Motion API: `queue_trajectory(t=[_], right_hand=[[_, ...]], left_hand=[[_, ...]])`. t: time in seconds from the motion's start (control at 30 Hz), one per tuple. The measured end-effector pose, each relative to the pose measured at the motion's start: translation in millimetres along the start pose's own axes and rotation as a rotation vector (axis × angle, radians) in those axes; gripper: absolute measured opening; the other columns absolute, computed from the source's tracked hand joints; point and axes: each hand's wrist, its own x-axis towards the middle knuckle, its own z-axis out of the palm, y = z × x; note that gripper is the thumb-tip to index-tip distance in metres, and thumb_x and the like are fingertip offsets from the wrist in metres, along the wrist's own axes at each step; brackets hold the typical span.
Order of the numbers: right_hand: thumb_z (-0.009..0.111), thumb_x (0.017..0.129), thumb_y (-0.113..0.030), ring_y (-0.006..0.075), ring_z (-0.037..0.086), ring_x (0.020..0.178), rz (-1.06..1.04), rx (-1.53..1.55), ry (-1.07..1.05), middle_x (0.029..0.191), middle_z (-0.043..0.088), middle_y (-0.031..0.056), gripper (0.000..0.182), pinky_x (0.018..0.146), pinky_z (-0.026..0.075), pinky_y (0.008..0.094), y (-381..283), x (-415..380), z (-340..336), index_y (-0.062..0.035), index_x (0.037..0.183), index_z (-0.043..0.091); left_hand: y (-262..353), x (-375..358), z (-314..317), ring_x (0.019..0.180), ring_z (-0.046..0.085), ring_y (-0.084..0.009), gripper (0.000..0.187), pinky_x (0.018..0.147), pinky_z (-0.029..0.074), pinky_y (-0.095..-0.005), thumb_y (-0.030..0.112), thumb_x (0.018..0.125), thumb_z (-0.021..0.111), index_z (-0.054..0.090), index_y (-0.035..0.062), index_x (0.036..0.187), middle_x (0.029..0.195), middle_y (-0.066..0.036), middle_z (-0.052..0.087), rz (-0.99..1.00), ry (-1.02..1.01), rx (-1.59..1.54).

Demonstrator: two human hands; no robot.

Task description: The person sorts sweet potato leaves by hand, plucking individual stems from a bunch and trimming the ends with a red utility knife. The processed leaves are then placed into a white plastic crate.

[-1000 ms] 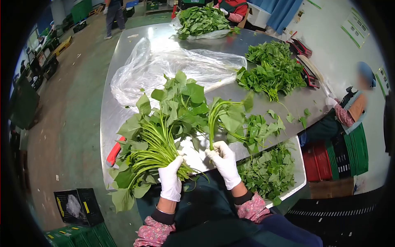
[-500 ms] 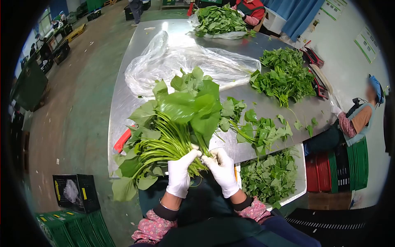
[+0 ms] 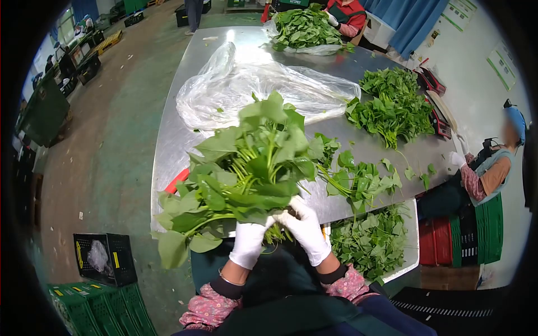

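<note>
A large bunch of leafy greens (image 3: 252,162) with long green stems fans out in front of me, over the near edge of the metal table. My left hand (image 3: 250,241), in a white glove, is closed around the lower stems; leaves hide part of its fingers. Beside it my right hand (image 3: 305,231), also gloved, grips the stems from the right, fingertips close to the left hand. Stem ends poke out below both hands. To the right, loose leafy sprigs (image 3: 358,182) lie on the table, above a white bin (image 3: 413,246) holding more greens.
Clear plastic bags (image 3: 258,89) lie across the metal table (image 3: 168,151). Piled greens (image 3: 392,106) sit beside red-edged scales (image 3: 440,123) at right. Co-workers stand at the far end and at right (image 3: 493,168). A black crate (image 3: 105,259) rests on green crates at lower left.
The bunch has turned and spread, so its leaves now cover most of the stems that showed before. Both hands stay at the stem ends, and the view has shifted slightly.
</note>
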Motion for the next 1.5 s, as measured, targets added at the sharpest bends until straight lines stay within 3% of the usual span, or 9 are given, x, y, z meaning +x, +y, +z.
queue_trajectory(t=[0.47, 0.6, 0.67, 0.7, 0.9, 1.0, 1.1, 1.2, 1.5], right_hand=[[0.057, 0.095, -0.017, 0.0098, 0.038, 0.05, 0.053, 1.164, 0.261, 0.064, 0.044, -0.0015, 0.014, 0.048, 0.034, 0.0221, 15, -24, -118, -0.0065, 0.086, 0.056], [0.069, 0.087, -0.024, 0.0278, 0.061, 0.101, 0.144, -0.893, 0.725, 0.118, 0.06, 0.0226, 0.047, 0.083, 0.05, 0.04, 86, -62, -237, 0.0015, 0.124, 0.058], [0.073, 0.082, -0.025, 0.0323, 0.05, 0.123, 0.499, -1.381, 0.886, 0.135, 0.051, 0.0245, 0.06, 0.102, 0.04, 0.0433, 26, -60, -202, 0.0027, 0.131, 0.052], [0.07, 0.084, -0.02, 0.0294, 0.053, 0.121, 0.106, -1.37, 0.868, 0.131, 0.055, 0.0202, 0.051, 0.101, 0.041, 0.0401, 49, -66, -213, 0.0008, 0.128, 0.056], [0.07, 0.084, -0.009, 0.0099, 0.061, 0.077, 0.02, -0.31, -0.126, 0.097, 0.063, 0.0057, 0.038, 0.073, 0.049, 0.0244, -24, -27, -46, -0.0041, 0.121, 0.061], [0.069, 0.086, -0.014, 0.0133, 0.059, 0.068, -0.136, -0.332, -0.046, 0.081, 0.065, 0.0054, 0.022, 0.068, 0.049, 0.0259, -10, -24, -18, -0.0027, 0.104, 0.068], [0.06, 0.092, -0.014, 0.0052, 0.047, 0.054, 0.263, 0.061, 0.043, 0.068, 0.059, 0.0022, 0.015, 0.052, 0.038, 0.0216, -10, -17, -26, -0.0014, 0.09, 0.068], [0.055, 0.097, -0.018, 0.004, 0.035, 0.047, 0.325, 0.876, -0.042, 0.065, 0.049, -0.0003, 0.022, 0.046, 0.029, 0.0214, -7, -10, -49, 0.0033, 0.095, 0.061], [0.049, 0.101, -0.018, 0.0032, 0.03, 0.043, 0.68, 1.03, -0.31, 0.071, 0.051, -0.0009, 0.022, 0.043, 0.026, 0.0189, 22, -2, -26, 0.0018, 0.103, 0.058]], left_hand=[[19, 18, -8, 0.086, 0.067, -0.0201, 0.019, 0.078, 0.056, -0.0327, 0.002, 0.088, 0.062, 0.064, -0.006, 0.105, 0.098, -0.012, 0.068, -0.157, 0.241, -0.409], [6, 18, -7, 0.083, 0.065, -0.0174, 0.02, 0.077, 0.054, -0.0306, -0.002, 0.084, 0.066, 0.064, -0.0041, 0.104, 0.093, -0.008, 0.067, -0.008, 0.281, -0.27], [1, 18, 2, 0.081, 0.064, -0.0159, 0.023, 0.075, 0.054, -0.0286, -0.004, 0.083, 0.067, 0.063, -0.0031, 0.105, 0.093, -0.007, 0.066, -0.013, 0.293, -0.255], [3, 16, 11, 0.081, 0.064, -0.0156, 0.023, 0.075, 0.054, -0.0285, -0.004, 0.083, 0.066, 0.062, -0.003, 0.106, 0.093, -0.007, 0.066, -0.007, 0.296, -0.263], [-6, 7, 15, 0.078, 0.065, -0.0159, 0.024, 0.069, 0.055, -0.0278, -0.005, 0.083, 0.065, 0.06, -0.0035, 0.107, 0.093, -0.008, 0.066, -0.105, 0.227, -0.236], [-4, 7, 10, 0.077, 0.065, -0.0167, 0.023, 0.068, 0.055, -0.0276, -0.005, 0.084, 0.065, 0.06, -0.004, 0.106, 0.091, -0.008, 0.066, 0.029, 0.229, -0.23], [-21, 13, -17, 0.095, 0.064, -0.0175, 0.037, 0.082, 0.054, -0.0297, -0.005, 0.084, 0.064, 0.056, -0.0033, 0.12, 0.109, -0.009, 0.064, 0.008, 0.186, -0.251], [3, 12, -10, 0.085, 0.065, -0.0183, 0.031, 0.075, 0.056, -0.0296, -0.003, 0.085, 0.063, 0.058, -0.0038, 0.115, 0.101, -0.01, 0.066, -0.168, 0.151, -0.262], [4, 6, 1, 0.087, 0.066, -0.0192, 0.027, 0.079, 0.055, -0.0319, 0.003, 0.087, 0.061, 0.061, -0.0079, 0.112, 0.101, -0.013, 0.068, -0.317, -0.053, -0.305]])
